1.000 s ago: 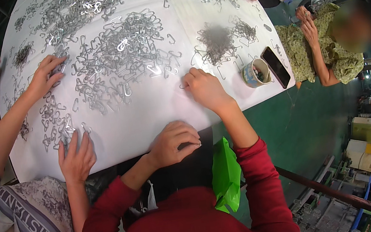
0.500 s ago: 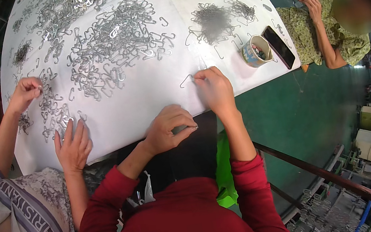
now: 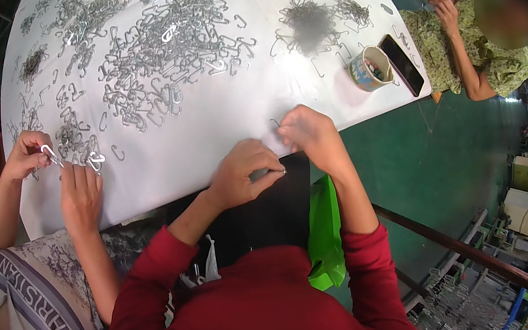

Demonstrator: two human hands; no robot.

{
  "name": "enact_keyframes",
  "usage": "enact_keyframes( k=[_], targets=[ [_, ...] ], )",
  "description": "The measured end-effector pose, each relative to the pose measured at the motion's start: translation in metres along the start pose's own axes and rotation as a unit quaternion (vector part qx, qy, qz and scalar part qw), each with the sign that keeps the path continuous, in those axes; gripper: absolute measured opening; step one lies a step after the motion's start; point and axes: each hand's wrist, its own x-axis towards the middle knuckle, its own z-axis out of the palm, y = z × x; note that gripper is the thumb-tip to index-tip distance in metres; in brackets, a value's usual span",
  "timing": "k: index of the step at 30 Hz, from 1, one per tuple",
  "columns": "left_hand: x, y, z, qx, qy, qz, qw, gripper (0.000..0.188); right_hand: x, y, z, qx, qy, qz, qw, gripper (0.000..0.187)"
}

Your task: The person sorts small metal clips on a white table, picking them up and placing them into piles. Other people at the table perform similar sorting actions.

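My left hand (image 3: 243, 173) rests at the near edge of the white table (image 3: 202, 119), its fingers closed on a small metal piece at the fingertips. Just to the right, my right hand (image 3: 311, 134) pinches a thin metal hook (image 3: 274, 123) that sticks out above its fingers. The two hands are close together, almost touching. Both my sleeves are red. A big heap of silver metal hooks (image 3: 165, 50) lies on the table beyond my hands.
A person on my left holds a hook between their hands (image 3: 80, 192) at the table edge. A darker pile of wire pieces (image 3: 309, 18), a cup (image 3: 369, 68) and a black phone (image 3: 402, 64) sit at the right. A green bag (image 3: 326, 237) hangs below. Another person sits at far right.
My right hand drew back from the table's middle to its near edge with a hook, meeting my left hand. The neighbour's far hand pulled back from the pile holding a hook.
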Motion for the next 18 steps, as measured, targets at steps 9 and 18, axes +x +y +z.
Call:
enact_keyframes(
  k=[9, 18],
  targets=[
    [-0.001, -0.003, 0.002, 0.004, 0.013, 0.011, 1.0, 0.013, -0.085, 0.001, 0.037, 0.291, 0.141, 0.031, 0.946, 0.006],
    [-0.002, -0.004, 0.002, 0.007, 0.01, -0.001, 1.0, 0.013, -0.082, 0.02, 0.052, 0.241, 0.208, -0.023, 0.948, 0.005]
  ],
)
